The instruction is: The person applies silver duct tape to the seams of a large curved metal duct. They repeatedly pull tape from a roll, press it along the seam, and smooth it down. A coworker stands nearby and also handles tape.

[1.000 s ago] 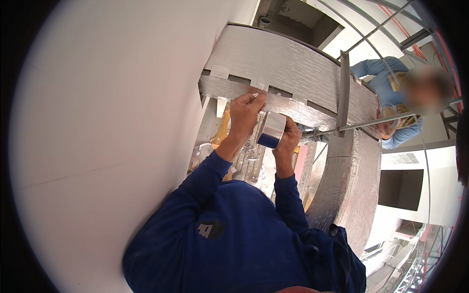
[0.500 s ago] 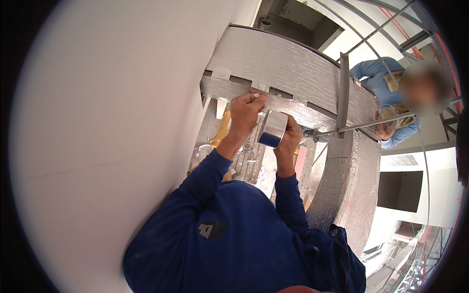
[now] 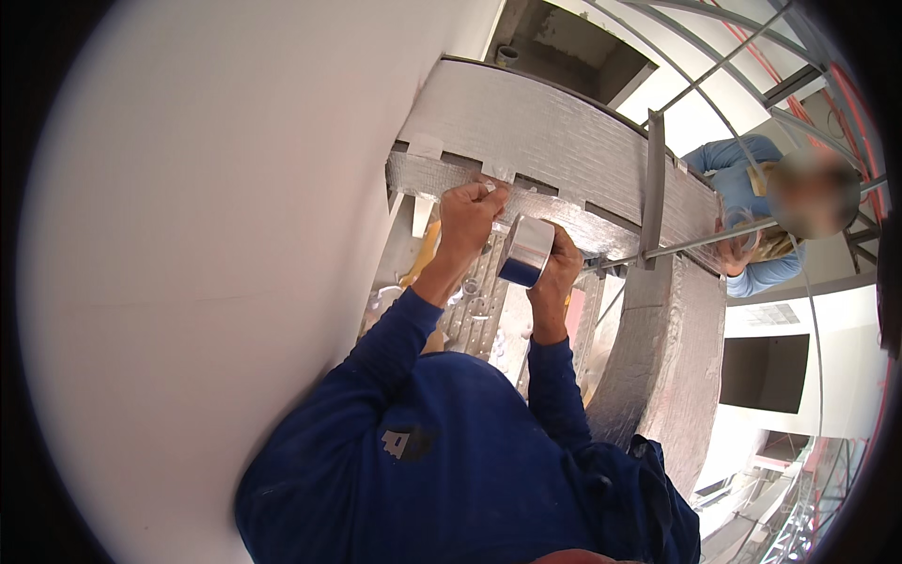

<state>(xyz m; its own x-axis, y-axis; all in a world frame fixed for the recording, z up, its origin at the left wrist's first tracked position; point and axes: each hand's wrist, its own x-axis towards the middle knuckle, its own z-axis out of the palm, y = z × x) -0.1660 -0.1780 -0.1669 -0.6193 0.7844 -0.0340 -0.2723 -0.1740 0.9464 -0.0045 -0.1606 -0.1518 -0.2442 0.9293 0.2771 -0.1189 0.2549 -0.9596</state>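
My right hand (image 3: pixel 560 270) is closed around a wide roll of silver foil tape (image 3: pixel 529 242), its shiny face turned up and its lower side looking dark blue. Just left of the roll, my left hand (image 3: pixel 470 221) is closed in a pinch at the side edge of a foil-wrapped duct (image 3: pixel 526 120). A small pale bit shows at its fingertips, too small to name. Short strips of foil tape (image 3: pixel 425 148) bridge the dark gap along the duct's edge, with a foil-faced side strip (image 3: pixel 427 176) below it.
A white wall (image 3: pixel 207 235) rises close on my left. A metal bar (image 3: pixel 654 183) crosses the duct, joined by thin rods. At the right a co-worker in light blue (image 3: pixel 742 155) has hands on the duct's far end. A second foil-wrapped duct (image 3: pixel 648 348) runs toward me. Perforated planks (image 3: pixel 474 305) lie below.
The view has shifted slightly, so the duct sits a little lower in the picture. Both my hands keep nearly the same pose, and the tape roll stays in my right hand.
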